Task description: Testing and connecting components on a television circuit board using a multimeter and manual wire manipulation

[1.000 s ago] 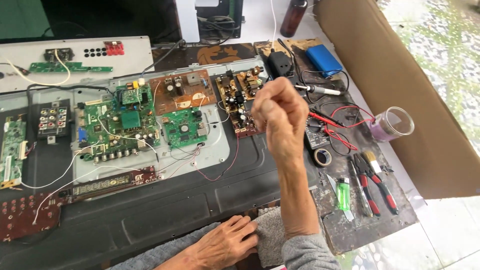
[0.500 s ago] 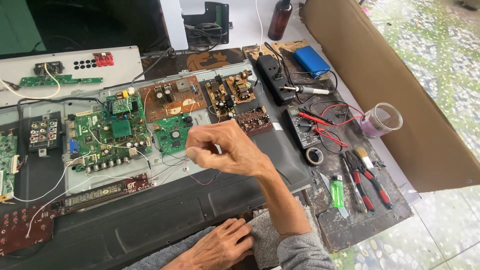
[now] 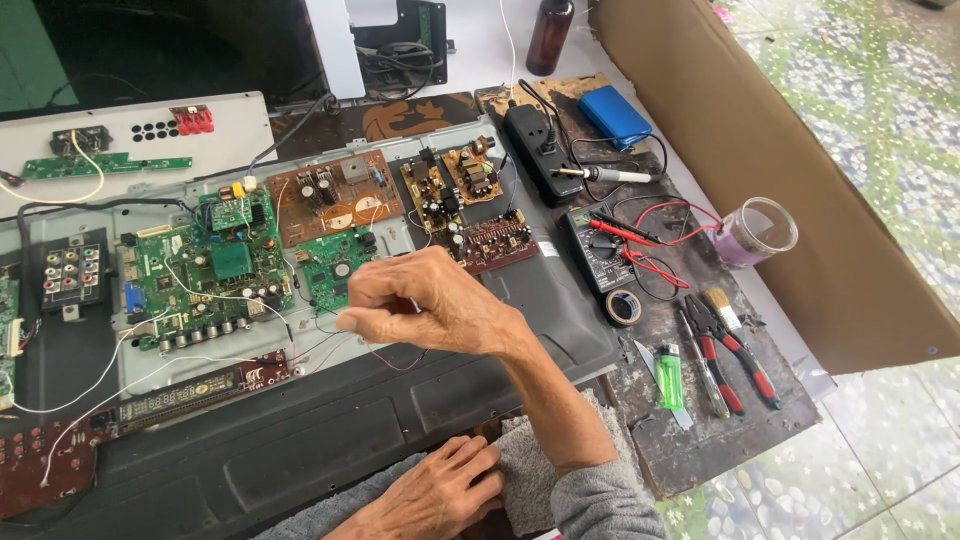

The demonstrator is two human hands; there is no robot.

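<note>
My right hand (image 3: 425, 305) hovers over the metal back panel (image 3: 560, 300) of an opened flat screen, fingers pinched together just below a small green circuit board (image 3: 335, 270). A thin red wire (image 3: 395, 362) loops under the hand; whether the fingertips hold it I cannot tell. A larger green main board (image 3: 220, 265) lies to the hand's left. Above it are a brown board (image 3: 335, 195) and a power board (image 3: 440, 185). My left hand (image 3: 430, 495) rests flat on a grey towel (image 3: 525, 470) at the near edge.
To the right lie a multimeter (image 3: 600, 250) with red probes, a soldering iron (image 3: 600, 175), a power strip (image 3: 540, 150), a tape roll (image 3: 625, 307), a green lighter (image 3: 670, 375), red-handled pliers (image 3: 735, 350) and a plastic cup (image 3: 760, 230). A cardboard sheet (image 3: 760, 170) leans alongside.
My right hand has moved from over the power board down and to the left, to the small green board. My left hand has stayed on the towel.
</note>
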